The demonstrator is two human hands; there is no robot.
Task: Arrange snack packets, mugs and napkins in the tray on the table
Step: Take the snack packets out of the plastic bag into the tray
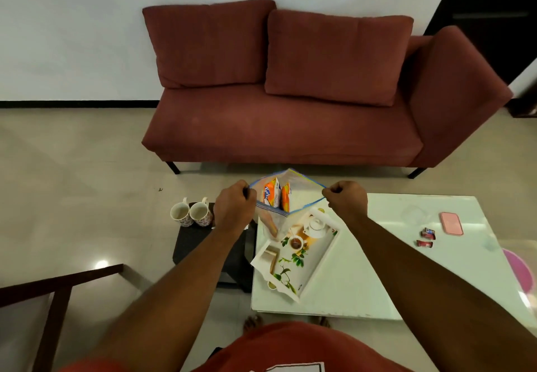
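The left hand (pixel 234 208) and right hand (pixel 345 200) each pinch a rim of the bag (pixel 302 194), holding it open above the tray (pixel 319 264) on the table (pixel 377 270). The packets (pixel 276 195) sit inside it. The mugs (pixel 190 213) wait on a stool (pixel 197 240). Nothing looks arranged yet.

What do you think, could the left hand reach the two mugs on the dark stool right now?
Probably not yet: the left hand grips the zip bag, though the mugs sit close beside it, unobstructed.

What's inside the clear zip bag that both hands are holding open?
Two orange-and-white snack packets stand upright inside the zip bag. The bag's bottom is blurred, so anything else there cannot be told.
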